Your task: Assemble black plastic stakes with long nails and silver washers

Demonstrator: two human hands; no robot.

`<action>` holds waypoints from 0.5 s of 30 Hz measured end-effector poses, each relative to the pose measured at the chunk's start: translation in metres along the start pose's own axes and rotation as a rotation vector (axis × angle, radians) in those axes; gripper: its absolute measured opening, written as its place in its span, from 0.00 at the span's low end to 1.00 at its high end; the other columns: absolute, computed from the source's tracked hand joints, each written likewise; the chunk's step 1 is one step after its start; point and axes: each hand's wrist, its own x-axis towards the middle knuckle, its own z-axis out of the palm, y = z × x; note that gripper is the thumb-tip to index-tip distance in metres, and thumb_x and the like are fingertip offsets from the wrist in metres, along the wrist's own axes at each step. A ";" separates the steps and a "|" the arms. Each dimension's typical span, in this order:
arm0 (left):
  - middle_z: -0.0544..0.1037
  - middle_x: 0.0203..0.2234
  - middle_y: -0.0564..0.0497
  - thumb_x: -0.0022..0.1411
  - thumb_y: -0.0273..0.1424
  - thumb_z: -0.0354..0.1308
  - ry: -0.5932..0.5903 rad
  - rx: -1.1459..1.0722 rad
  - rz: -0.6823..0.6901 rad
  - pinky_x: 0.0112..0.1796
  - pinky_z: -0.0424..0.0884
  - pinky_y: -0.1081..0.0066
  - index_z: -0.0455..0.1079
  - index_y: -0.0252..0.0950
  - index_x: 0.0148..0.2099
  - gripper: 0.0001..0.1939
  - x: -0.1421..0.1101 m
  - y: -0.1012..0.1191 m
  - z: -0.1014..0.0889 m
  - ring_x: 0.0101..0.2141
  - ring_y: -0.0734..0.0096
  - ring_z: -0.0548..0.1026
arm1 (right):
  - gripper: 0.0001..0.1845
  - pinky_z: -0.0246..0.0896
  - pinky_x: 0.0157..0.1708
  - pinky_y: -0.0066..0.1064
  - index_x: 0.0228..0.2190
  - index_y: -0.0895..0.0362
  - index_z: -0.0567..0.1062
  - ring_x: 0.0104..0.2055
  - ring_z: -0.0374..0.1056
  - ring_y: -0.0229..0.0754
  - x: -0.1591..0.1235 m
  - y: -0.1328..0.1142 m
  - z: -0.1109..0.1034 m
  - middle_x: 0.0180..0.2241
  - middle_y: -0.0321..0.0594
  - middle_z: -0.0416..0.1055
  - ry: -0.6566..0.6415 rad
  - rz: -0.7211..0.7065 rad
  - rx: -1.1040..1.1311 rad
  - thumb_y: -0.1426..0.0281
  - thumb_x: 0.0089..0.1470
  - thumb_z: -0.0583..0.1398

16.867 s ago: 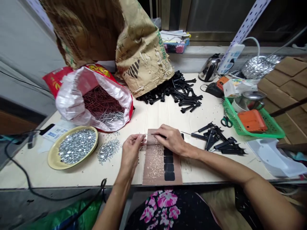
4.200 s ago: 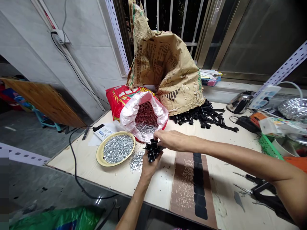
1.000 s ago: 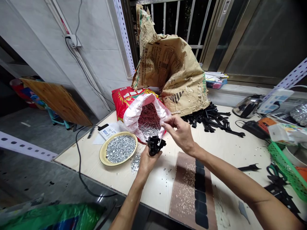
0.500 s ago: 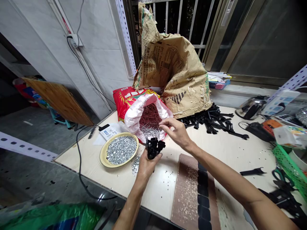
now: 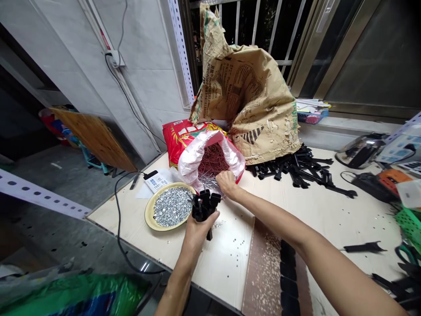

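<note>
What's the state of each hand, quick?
Left hand: closed, holding bunched black plastic pieces.
Right hand: curled at the red, white-lined plastic sack; grip hidden, can't tell.

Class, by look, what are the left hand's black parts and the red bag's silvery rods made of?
Black parts: probably plastic, satin, from soft highlights on even black surfaces. Silvery rods: likely shiny metal, given bright glints along thin shafts; which metal is unclear.

Monitored from my remote post, a bundle of black plastic parts (image 5: pixel 205 202), ends clustered together, sits in the left hand (image 5: pixel 194 231) before an open red bag (image 5: pixel 180 139). Inside, thin dark-red rods (image 5: pixel 213 160) lie tangled behind loose silver rods (image 5: pixel 206 180), where the right hand (image 5: pixel 226 184) reaches in.
</note>
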 end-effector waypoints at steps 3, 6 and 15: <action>0.79 0.36 0.44 0.43 0.36 0.68 -0.017 -0.121 -0.065 0.41 0.70 0.65 0.72 0.31 0.43 0.24 0.002 0.000 0.002 0.39 0.61 0.76 | 0.13 0.63 0.36 0.34 0.39 0.67 0.73 0.40 0.71 0.48 -0.002 0.003 0.002 0.37 0.58 0.72 0.067 0.030 0.016 0.80 0.54 0.53; 0.79 0.35 0.44 0.42 0.37 0.68 0.015 -0.113 -0.065 0.41 0.70 0.65 0.72 0.31 0.41 0.23 0.004 -0.004 0.004 0.39 0.61 0.76 | 0.15 0.62 0.35 0.32 0.43 0.65 0.71 0.39 0.70 0.46 -0.011 0.012 -0.006 0.41 0.57 0.70 0.132 0.073 0.025 0.80 0.56 0.50; 0.79 0.37 0.47 0.43 0.37 0.66 0.082 0.028 0.058 0.44 0.67 0.65 0.71 0.34 0.43 0.24 0.015 -0.012 0.008 0.41 0.61 0.75 | 0.08 0.59 0.32 0.25 0.30 0.58 0.73 0.30 0.66 0.35 -0.094 0.033 -0.081 0.28 0.36 0.72 0.709 -0.113 0.741 0.75 0.49 0.54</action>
